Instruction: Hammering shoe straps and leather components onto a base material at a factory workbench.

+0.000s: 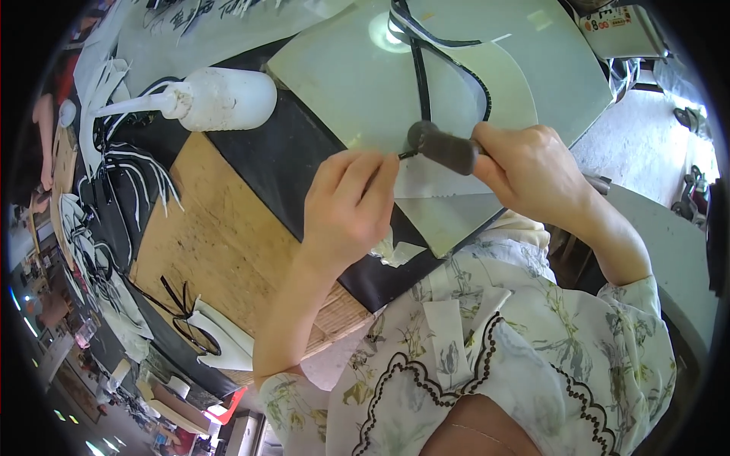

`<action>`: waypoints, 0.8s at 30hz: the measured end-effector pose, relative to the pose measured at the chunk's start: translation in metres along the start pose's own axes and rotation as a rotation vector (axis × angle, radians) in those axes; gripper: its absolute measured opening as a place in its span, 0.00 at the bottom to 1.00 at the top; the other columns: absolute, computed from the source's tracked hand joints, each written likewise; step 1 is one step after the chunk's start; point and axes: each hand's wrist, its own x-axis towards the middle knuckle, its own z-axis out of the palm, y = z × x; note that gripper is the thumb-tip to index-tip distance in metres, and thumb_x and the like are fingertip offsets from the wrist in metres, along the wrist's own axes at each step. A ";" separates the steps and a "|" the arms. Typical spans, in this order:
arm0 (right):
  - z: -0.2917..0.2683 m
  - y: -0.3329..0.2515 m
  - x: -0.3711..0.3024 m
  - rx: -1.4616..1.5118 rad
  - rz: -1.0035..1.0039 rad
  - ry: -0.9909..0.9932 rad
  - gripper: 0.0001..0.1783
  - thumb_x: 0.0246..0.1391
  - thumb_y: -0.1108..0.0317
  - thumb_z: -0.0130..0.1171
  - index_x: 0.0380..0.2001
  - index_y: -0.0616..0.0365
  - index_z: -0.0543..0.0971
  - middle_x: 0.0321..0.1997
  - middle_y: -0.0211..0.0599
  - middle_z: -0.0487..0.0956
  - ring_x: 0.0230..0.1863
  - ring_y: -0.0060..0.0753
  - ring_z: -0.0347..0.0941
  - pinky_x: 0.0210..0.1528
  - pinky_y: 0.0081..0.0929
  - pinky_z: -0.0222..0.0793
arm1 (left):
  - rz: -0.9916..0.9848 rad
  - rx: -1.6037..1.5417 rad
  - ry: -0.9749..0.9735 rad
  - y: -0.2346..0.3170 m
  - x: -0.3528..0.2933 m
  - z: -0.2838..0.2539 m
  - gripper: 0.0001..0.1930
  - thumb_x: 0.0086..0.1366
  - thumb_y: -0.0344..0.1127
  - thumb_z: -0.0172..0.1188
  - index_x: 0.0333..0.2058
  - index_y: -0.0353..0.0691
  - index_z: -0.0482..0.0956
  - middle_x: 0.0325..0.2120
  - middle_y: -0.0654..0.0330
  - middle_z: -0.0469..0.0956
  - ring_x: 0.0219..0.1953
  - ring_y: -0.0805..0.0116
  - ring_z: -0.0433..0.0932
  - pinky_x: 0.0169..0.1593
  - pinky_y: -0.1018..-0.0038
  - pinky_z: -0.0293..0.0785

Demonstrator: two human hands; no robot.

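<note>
My right hand [525, 163] is closed round the handle of a hammer [450, 150], whose dark head has a round face. The hammer head hangs over a pale stone-like slab [334, 83], right beside my left fingertips. My left hand [350, 201] is closed, its fingers pinching a thin black strip [408, 154] of which only a short end shows. Beyond the hammer, narrow black straps [420, 76] lie looped across the slab and a pale sheet [498, 76]. Some of the strip is hidden by my fingers and the hammer.
A white squeeze bottle [228, 99] with a long nozzle lies at the left. Below it is a brown cardboard piece [220, 243], with black-and-white straps [141, 171] to its left. A white piece with black loops [220, 334] sits near the cardboard's corner. A tin [623, 30] stands far right.
</note>
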 end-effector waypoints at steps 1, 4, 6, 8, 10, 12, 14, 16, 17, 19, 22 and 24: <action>-0.001 -0.002 0.000 0.046 0.026 0.043 0.24 0.64 0.50 0.54 0.23 0.59 0.72 0.12 0.40 0.70 0.15 0.49 0.71 0.20 0.41 0.66 | 0.007 0.048 0.035 0.002 -0.002 0.001 0.16 0.48 0.24 0.64 0.39 0.33 0.82 0.36 0.60 0.76 0.39 0.59 0.75 0.41 0.69 0.76; 0.002 -0.009 -0.003 0.050 -0.029 0.068 0.24 0.64 0.51 0.55 0.23 0.59 0.71 0.12 0.40 0.71 0.16 0.50 0.71 0.20 0.41 0.66 | 0.000 0.083 0.027 0.003 -0.002 0.001 0.15 0.48 0.24 0.64 0.39 0.33 0.82 0.37 0.60 0.76 0.39 0.59 0.75 0.41 0.69 0.76; 0.002 -0.011 -0.002 0.000 0.000 0.015 0.24 0.64 0.51 0.55 0.23 0.60 0.71 0.12 0.40 0.71 0.16 0.49 0.71 0.20 0.41 0.66 | -0.008 0.099 0.025 0.006 -0.003 0.001 0.15 0.49 0.24 0.64 0.39 0.33 0.82 0.37 0.59 0.76 0.39 0.59 0.75 0.40 0.69 0.76; 0.002 -0.011 -0.001 -0.048 0.026 -0.041 0.24 0.63 0.51 0.55 0.23 0.60 0.71 0.13 0.41 0.71 0.16 0.49 0.71 0.21 0.41 0.66 | -0.021 0.115 0.023 0.006 -0.003 0.001 0.15 0.49 0.24 0.63 0.39 0.34 0.82 0.37 0.59 0.77 0.39 0.58 0.75 0.40 0.69 0.76; 0.000 -0.012 -0.003 0.008 0.030 0.030 0.24 0.64 0.51 0.55 0.23 0.60 0.71 0.13 0.41 0.71 0.17 0.49 0.71 0.21 0.41 0.66 | -0.017 0.127 0.032 0.005 -0.002 0.001 0.14 0.50 0.25 0.65 0.39 0.33 0.82 0.36 0.59 0.76 0.38 0.58 0.75 0.40 0.70 0.75; 0.003 -0.010 -0.006 -0.016 0.031 0.001 0.24 0.64 0.51 0.55 0.23 0.60 0.71 0.13 0.41 0.72 0.17 0.49 0.71 0.21 0.41 0.66 | -0.068 0.079 0.054 0.008 -0.004 -0.002 0.14 0.50 0.25 0.66 0.39 0.33 0.82 0.36 0.59 0.76 0.38 0.59 0.75 0.40 0.70 0.76; 0.005 -0.010 -0.005 -0.037 0.028 -0.028 0.24 0.64 0.51 0.55 0.23 0.60 0.71 0.13 0.42 0.72 0.17 0.49 0.72 0.22 0.42 0.66 | -0.123 0.036 0.075 0.008 -0.006 -0.002 0.14 0.50 0.26 0.67 0.39 0.33 0.82 0.36 0.58 0.77 0.38 0.59 0.75 0.39 0.70 0.76; 0.004 -0.011 -0.004 -0.026 0.021 0.011 0.24 0.64 0.50 0.55 0.23 0.61 0.71 0.13 0.42 0.72 0.17 0.49 0.71 0.21 0.41 0.66 | -0.037 0.129 0.072 0.007 -0.008 -0.001 0.14 0.51 0.27 0.69 0.38 0.33 0.82 0.37 0.59 0.77 0.38 0.60 0.76 0.39 0.70 0.77; 0.004 -0.012 -0.003 -0.025 0.020 0.009 0.24 0.64 0.50 0.55 0.23 0.61 0.71 0.13 0.42 0.72 0.17 0.49 0.71 0.21 0.41 0.66 | -0.038 0.130 0.071 0.006 -0.008 0.000 0.14 0.51 0.27 0.69 0.38 0.33 0.82 0.37 0.59 0.77 0.38 0.60 0.76 0.39 0.70 0.77; 0.005 -0.014 -0.001 0.100 -0.014 0.122 0.24 0.63 0.51 0.56 0.23 0.61 0.71 0.13 0.41 0.71 0.16 0.48 0.71 0.19 0.41 0.65 | -0.006 0.152 0.080 0.005 -0.008 0.000 0.14 0.51 0.27 0.68 0.38 0.33 0.82 0.37 0.59 0.76 0.39 0.61 0.76 0.39 0.70 0.77; 0.010 -0.014 0.002 -0.043 -0.011 -0.023 0.22 0.63 0.53 0.58 0.23 0.60 0.71 0.12 0.40 0.70 0.15 0.48 0.70 0.18 0.40 0.63 | -0.009 0.167 0.045 0.007 -0.010 -0.002 0.14 0.52 0.27 0.68 0.39 0.33 0.81 0.37 0.58 0.76 0.39 0.60 0.76 0.39 0.70 0.77; 0.005 -0.016 0.005 0.019 -0.011 0.050 0.22 0.63 0.53 0.58 0.23 0.60 0.71 0.12 0.40 0.70 0.15 0.49 0.69 0.18 0.40 0.63 | -0.004 0.169 0.048 0.005 -0.007 -0.002 0.14 0.52 0.27 0.68 0.38 0.33 0.81 0.36 0.58 0.76 0.38 0.60 0.76 0.39 0.69 0.77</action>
